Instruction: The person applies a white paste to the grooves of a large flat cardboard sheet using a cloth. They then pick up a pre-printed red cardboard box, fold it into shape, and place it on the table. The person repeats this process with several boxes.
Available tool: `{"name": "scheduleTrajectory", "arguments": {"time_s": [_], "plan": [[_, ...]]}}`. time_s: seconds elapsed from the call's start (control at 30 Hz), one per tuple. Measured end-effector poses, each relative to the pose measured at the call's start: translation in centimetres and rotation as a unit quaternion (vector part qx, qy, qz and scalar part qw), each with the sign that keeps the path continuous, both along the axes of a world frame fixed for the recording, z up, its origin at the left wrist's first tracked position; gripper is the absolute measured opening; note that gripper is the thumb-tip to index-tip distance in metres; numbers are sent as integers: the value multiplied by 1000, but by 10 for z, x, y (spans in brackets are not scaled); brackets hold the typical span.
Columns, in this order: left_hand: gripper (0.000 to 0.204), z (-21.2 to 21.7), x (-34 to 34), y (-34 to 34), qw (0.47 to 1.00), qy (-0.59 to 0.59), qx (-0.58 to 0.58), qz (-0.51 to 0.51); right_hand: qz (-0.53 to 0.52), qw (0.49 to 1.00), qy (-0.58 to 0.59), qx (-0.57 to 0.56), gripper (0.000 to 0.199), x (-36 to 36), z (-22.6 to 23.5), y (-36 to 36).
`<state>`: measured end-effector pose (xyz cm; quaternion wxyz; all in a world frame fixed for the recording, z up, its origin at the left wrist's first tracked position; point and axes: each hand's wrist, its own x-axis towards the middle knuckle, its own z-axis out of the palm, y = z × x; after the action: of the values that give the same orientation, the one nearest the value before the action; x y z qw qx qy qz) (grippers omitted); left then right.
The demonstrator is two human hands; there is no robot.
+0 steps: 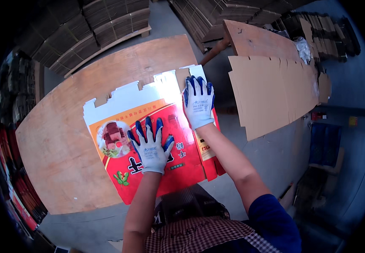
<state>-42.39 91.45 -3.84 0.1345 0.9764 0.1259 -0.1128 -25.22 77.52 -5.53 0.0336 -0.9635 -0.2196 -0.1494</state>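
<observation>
A flat, die-cut cardboard box blank [169, 177] lies in front of me, printed red and orange with a food picture; white notched flaps run along its far edge. It may be the top one of several sheets, as the edges look layered. My left hand [152, 145], in a white glove with blue fingers, rests on the red panel with its fingers spread. My right hand [199, 101], gloved the same way, lies flat near the blank's far right corner, over the white flap and the red edge. Neither hand grips anything.
Under the blank is a wooden table [64, 156]. To the right, a stack of plain brown cardboard sheets [271, 92] lies beside a wooden board [262, 40]. Bundled cardboard stacks [119, 21] stand on a pallet behind. More folded, printed cardboard [22, 189] is piled at the left.
</observation>
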Motion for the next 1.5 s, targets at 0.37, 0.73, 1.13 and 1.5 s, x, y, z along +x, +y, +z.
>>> {"name": "scheduleTrajectory", "arguments": {"time_s": [0.37,0.73,1.13,1.5], "plan": [[76,-2,0,-5,997,-71,17,2,30,988,124,85,51,-181,23,-82],[75,-4,-5,-4,995,-98,24,5,-310,909,205,-187,97,-46,-7,-214],[56,4,-51,46,954,-281,-104,-29,-156,981,44,109,42,-85,280,-235],[59,-25,-94,101,789,-276,-522,171,-137,837,177,499,66,-178,360,-164]]}}
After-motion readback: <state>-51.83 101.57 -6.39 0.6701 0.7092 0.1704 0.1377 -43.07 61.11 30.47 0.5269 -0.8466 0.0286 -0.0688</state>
